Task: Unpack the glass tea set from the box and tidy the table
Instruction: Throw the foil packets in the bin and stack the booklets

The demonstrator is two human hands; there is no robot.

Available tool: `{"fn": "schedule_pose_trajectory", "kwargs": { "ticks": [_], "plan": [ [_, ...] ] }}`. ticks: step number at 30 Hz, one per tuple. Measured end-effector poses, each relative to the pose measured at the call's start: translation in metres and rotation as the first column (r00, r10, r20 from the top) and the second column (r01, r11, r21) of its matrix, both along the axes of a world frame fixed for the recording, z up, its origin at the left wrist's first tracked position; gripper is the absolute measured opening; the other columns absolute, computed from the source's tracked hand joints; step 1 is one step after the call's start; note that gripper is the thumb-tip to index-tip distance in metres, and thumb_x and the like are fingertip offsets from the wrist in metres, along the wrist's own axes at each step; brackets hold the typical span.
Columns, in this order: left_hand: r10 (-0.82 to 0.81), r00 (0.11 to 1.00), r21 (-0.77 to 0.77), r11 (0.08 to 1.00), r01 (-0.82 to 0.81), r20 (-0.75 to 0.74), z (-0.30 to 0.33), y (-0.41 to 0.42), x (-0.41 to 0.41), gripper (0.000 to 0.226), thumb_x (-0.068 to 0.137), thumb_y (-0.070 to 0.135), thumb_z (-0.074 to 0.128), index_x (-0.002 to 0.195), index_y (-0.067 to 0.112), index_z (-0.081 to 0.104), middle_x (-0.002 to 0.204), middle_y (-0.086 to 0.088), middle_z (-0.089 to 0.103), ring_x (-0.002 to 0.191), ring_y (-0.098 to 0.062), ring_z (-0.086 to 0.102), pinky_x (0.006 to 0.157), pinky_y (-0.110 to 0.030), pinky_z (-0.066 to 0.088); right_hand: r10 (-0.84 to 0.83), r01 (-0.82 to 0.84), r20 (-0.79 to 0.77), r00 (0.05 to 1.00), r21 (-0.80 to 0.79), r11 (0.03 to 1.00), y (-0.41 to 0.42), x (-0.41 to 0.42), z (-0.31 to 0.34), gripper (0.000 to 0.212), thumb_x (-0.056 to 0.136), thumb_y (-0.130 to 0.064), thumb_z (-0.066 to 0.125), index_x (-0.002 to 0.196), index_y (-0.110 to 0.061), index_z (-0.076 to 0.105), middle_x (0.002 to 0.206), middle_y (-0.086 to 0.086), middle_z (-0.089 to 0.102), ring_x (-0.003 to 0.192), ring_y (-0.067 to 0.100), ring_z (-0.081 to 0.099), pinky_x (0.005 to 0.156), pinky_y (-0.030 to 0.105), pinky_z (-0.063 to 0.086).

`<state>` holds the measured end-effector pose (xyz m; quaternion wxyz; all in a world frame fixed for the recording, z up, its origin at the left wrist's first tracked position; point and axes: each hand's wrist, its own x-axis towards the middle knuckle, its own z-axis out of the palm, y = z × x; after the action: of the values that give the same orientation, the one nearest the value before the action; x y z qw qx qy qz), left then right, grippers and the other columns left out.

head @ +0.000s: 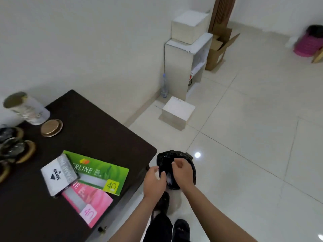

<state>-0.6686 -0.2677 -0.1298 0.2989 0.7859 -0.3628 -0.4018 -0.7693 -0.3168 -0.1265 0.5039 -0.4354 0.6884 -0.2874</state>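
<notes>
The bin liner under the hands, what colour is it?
Black bin liner, seen in the head view.

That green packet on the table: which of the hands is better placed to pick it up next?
Probably the left hand. It hovers at the bin on the table's side, nearer the green packet. The right hand is farther away and would cross over.

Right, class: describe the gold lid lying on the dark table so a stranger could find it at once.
Start at the dark table on the left and go to its far end, where a white cylindrical tin stands. The gold lid lies flat just beside that tin. Unlike the gold-rimmed glass pieces at the left edge, it is a plain, opaque disc lying alone.
</notes>
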Motion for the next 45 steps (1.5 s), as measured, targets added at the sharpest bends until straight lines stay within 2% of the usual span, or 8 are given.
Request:
{"fn": "schedule_pose_trajectory", "kwargs": {
  "ticks": [5, 9, 16, 19, 25, 29, 36, 45],
  "plan": [
    [0.202, 0.979, -0.23, 0.953, -0.198, -0.004, 0.029, 0.043, 0.014, 0.013, 0.085, 0.011, 0.06, 0.095, 0.02, 0.059, 0.094, 0.003, 0.064, 0.09, -0.014, 0.063, 0.084, -0.03, 0.05, 0.119, -0.119, -0.005, 0.993, -0.126, 0.985, 0.017, 0.034, 0.032, 0.012, 0.091, -0.013, 0.055, 0.1, -0.015, 0.064, 0.09, -0.005, 0.062, 0.086, 0.011, 0.056, 0.079, 0.021, 0.039],
    [0.345, 0.938, -0.336, 0.889, -0.312, 0.04, 0.045, 0.068, 0.046, 0.012, 0.085, 0.008, 0.059, 0.093, 0.016, 0.062, 0.089, 0.003, 0.064, 0.081, -0.01, 0.061, 0.075, -0.021, 0.045, 0.257, -0.251, 0.005, 0.966, -0.193, 0.949, 0.032, 0.081, 0.049, 0.011, 0.088, -0.01, 0.058, 0.091, -0.019, 0.063, 0.087, 0.001, 0.066, 0.084, 0.015, 0.06, 0.073, 0.019, 0.039],
    [0.58, 0.804, -0.267, 0.802, -0.535, 0.131, 0.058, 0.1, 0.145, 0.025, 0.086, 0.01, 0.056, 0.11, 0.006, 0.059, 0.111, -0.009, 0.056, 0.104, -0.023, 0.053, 0.085, -0.027, 0.037, 0.483, -0.477, -0.029, 0.875, -0.222, 0.851, 0.047, 0.169, 0.062, 0.012, 0.087, -0.007, 0.057, 0.094, -0.012, 0.066, 0.079, -0.006, 0.059, 0.08, 0.016, 0.057, 0.06, 0.006, 0.038],
    [0.632, 0.757, -0.18, 0.774, -0.607, 0.166, 0.06, 0.106, 0.188, 0.039, 0.083, 0.016, 0.061, 0.121, 0.009, 0.053, 0.123, -0.011, 0.047, 0.114, -0.027, 0.048, 0.089, -0.035, 0.042, 0.59, -0.603, -0.126, 0.798, -0.146, 0.784, 0.043, 0.205, 0.058, 0.016, 0.088, -0.012, 0.058, 0.103, -0.014, 0.063, 0.095, 0.001, 0.059, 0.091, 0.019, 0.058, 0.071, 0.02, 0.042],
    [0.551, 0.822, 0.052, 0.825, -0.562, 0.147, 0.051, 0.112, 0.252, 0.096, 0.072, 0.035, 0.077, 0.146, 0.012, 0.021, 0.14, -0.012, 0.026, 0.126, -0.03, 0.04, 0.095, -0.04, 0.042, 0.693, -0.813, -0.569, 0.442, 0.071, 0.578, 0.033, 0.251, 0.04, 0.053, 0.077, -0.043, 0.067, 0.123, -0.024, 0.047, 0.122, 0.007, 0.043, 0.116, 0.028, 0.041, 0.095, 0.04, 0.038],
    [0.465, 0.879, 0.123, 0.871, -0.476, 0.107, 0.039, 0.109, 0.269, 0.119, 0.065, 0.039, 0.082, 0.149, 0.009, 0.003, 0.142, -0.012, 0.018, 0.126, -0.029, 0.041, 0.095, -0.036, 0.042, 0.709, -0.812, -0.578, 0.405, 0.129, 0.569, 0.027, 0.261, 0.034, 0.057, 0.071, -0.047, 0.069, 0.119, -0.026, 0.045, 0.12, 0.005, 0.037, 0.114, 0.026, 0.037, 0.092, 0.04, 0.039],
    [0.44, 0.887, 0.132, 0.88, -0.457, 0.136, 0.03, 0.095, 0.274, 0.105, 0.062, 0.033, 0.081, 0.142, 0.013, 0.015, 0.128, -0.007, 0.025, 0.106, -0.029, 0.054, 0.082, -0.037, 0.05, 0.774, -0.849, -0.552, 0.309, 0.206, 0.487, 0.01, 0.271, 0.036, 0.08, 0.061, -0.05, 0.082, 0.127, -0.027, 0.045, 0.123, 0.005, 0.042, 0.118, 0.027, 0.043, 0.09, 0.039, 0.043],
    [0.423, 0.906, 0.015, 0.906, -0.423, 0.013, 0.022, 0.109, 0.279, 0.073, 0.071, 0.014, 0.07, 0.137, 0.02, 0.037, 0.122, -0.002, 0.031, 0.094, -0.019, 0.058, 0.085, -0.027, 0.049, 0.831, -0.909, -0.491, 0.262, 0.162, 0.383, 0.013, 0.28, 0.032, 0.052, 0.06, -0.046, 0.085, 0.091, -0.023, 0.052, 0.092, -0.004, 0.063, 0.089, 0.019, 0.064, 0.065, 0.03, 0.046]
  ]
}}
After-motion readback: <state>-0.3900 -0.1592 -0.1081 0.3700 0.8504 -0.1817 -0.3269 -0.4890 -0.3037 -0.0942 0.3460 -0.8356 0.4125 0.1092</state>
